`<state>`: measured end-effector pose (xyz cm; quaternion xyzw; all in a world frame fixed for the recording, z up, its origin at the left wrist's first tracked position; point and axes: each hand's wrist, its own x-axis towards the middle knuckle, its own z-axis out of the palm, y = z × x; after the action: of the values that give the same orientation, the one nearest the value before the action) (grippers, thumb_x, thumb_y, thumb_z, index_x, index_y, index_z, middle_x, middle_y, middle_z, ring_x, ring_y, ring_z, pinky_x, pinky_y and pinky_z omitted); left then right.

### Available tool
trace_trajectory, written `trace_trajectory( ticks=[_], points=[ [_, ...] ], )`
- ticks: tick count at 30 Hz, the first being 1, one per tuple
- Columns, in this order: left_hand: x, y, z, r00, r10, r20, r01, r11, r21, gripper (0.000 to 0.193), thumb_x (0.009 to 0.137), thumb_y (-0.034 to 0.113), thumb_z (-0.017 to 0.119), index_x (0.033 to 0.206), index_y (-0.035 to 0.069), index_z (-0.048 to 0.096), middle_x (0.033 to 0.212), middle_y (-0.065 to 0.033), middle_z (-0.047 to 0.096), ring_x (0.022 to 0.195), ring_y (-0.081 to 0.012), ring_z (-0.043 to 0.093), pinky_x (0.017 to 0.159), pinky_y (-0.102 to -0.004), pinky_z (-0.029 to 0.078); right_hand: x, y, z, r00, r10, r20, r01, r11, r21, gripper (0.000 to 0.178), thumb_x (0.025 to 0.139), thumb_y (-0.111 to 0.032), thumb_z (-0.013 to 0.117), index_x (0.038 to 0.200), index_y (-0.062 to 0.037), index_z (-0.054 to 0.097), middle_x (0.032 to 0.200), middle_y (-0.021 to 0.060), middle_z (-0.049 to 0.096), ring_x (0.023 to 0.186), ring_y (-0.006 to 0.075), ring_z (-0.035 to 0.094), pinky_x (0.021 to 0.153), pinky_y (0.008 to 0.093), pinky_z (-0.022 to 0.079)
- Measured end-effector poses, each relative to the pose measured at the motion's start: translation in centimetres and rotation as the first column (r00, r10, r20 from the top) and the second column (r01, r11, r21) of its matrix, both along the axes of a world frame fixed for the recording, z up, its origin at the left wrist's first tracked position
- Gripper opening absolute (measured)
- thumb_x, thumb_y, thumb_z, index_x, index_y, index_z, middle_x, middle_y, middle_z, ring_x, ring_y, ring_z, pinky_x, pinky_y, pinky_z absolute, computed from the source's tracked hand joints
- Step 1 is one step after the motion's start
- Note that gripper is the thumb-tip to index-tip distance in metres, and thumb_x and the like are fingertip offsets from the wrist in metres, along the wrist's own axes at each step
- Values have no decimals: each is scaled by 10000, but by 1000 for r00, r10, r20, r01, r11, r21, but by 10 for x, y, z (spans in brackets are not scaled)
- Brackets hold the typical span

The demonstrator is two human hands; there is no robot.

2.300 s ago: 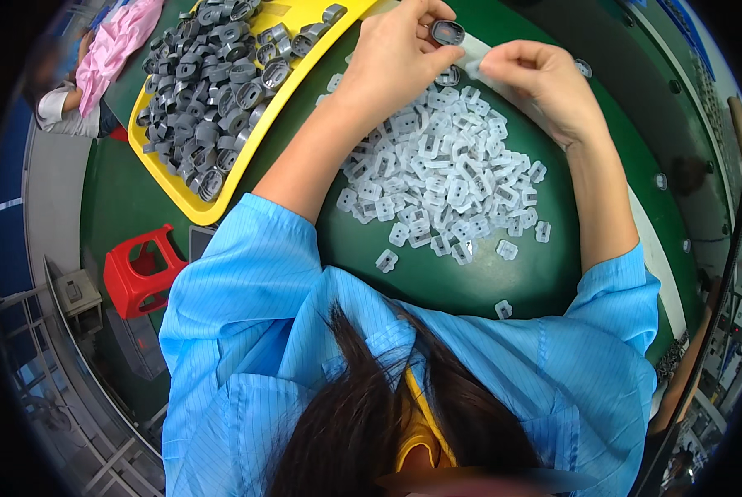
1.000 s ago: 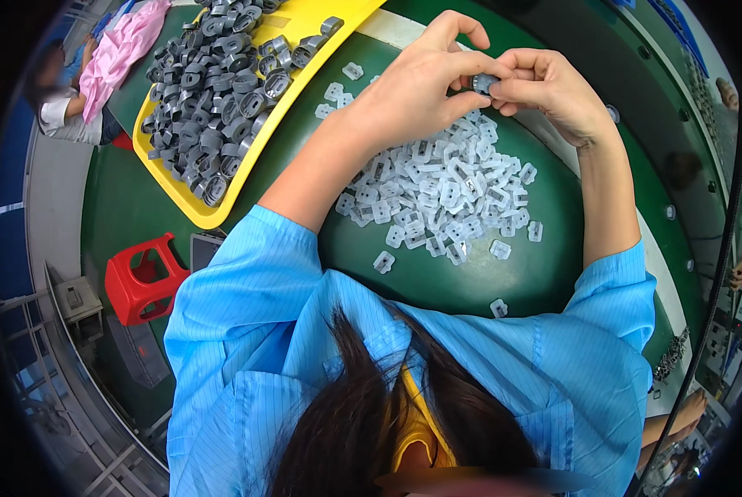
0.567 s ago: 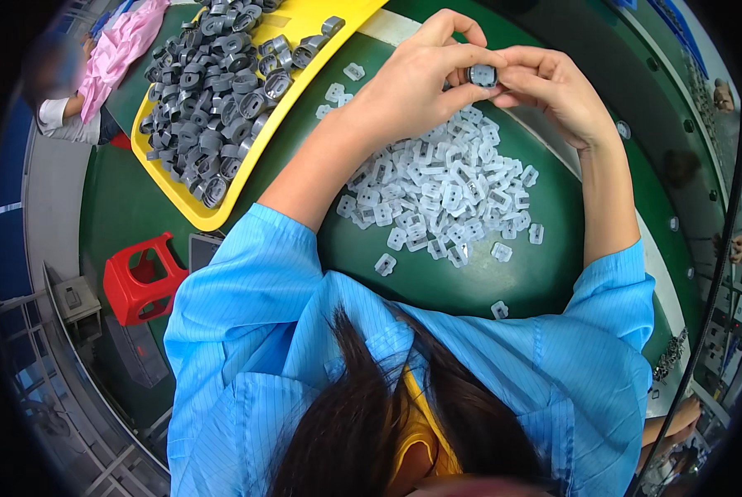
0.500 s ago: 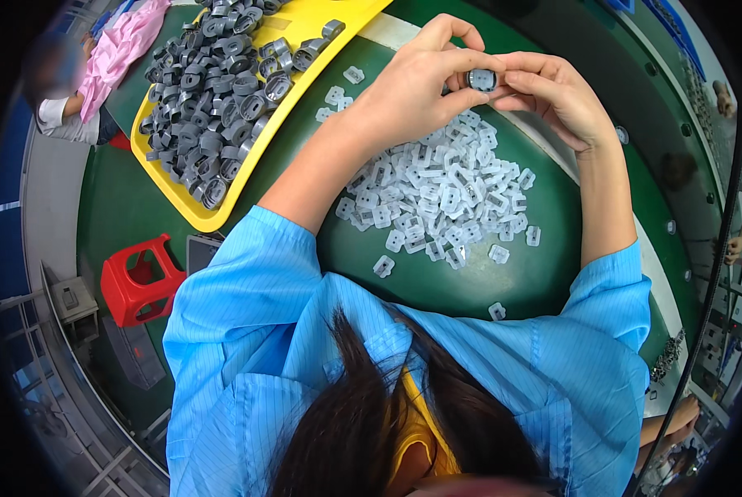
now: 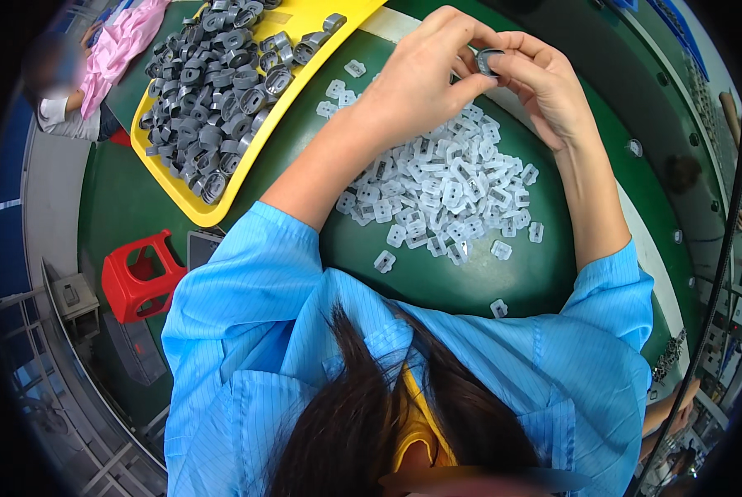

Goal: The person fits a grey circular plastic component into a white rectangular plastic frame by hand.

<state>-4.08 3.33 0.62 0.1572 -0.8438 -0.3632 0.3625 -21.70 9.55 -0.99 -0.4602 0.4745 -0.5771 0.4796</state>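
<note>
Gray ring (image 5: 488, 61): up between both hands, past the clear pieces (image 5: 449, 186) piled on the green desk (image 5: 536, 277); likely light, stiff, slightly slick; best pinched by its outer wall
Left hand (image 5: 425, 76): thumb and fingers closed around its left side
Right hand (image 5: 553, 89): pinched onto its right edge
Hidden: ring's inside, behind fingers; yellow tray's (image 5: 207, 215) far end, cut off

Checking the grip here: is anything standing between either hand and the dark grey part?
Nothing visible does: the left hand and the right hand are both on the dark grey part, though some of it is hidden. The translucent pieces lie lower in the view, out of the way.
</note>
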Motion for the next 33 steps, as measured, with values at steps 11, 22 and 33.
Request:
trace_trajectory(
  ticks=[11,22,33],
  points=[
    [23,-33,-30,901,148,407,-91,984,-155,359,779,240,731,1074,53,650,1033,-101,637,912,-216,606,819,-341,490,-69,-12,-40,674,-355,-648,445,895,-28,380,748,-208,721,1082,-49,636,885,44,672,828,124,609,784,260,464],
    [13,-32,-34,934,248,256,-222,967,-126,382,766,215,755,1076,32,630,925,-93,661,848,-223,631,790,-330,509,29,18,-5,234,-224,-946,50,975,-218,199,776,-196,672,858,-17,694,852,137,659,738,303,631,711,387,506],
    [4,-21,-28,947,246,205,-212,962,-175,366,715,175,778,1030,57,634,898,-66,660,804,-213,649,724,-311,524,5,6,4,864,106,-492,-36,988,151,148,771,-96,682,887,-12,645,712,22,623,614,90,544,601,239,460]
  ],
)
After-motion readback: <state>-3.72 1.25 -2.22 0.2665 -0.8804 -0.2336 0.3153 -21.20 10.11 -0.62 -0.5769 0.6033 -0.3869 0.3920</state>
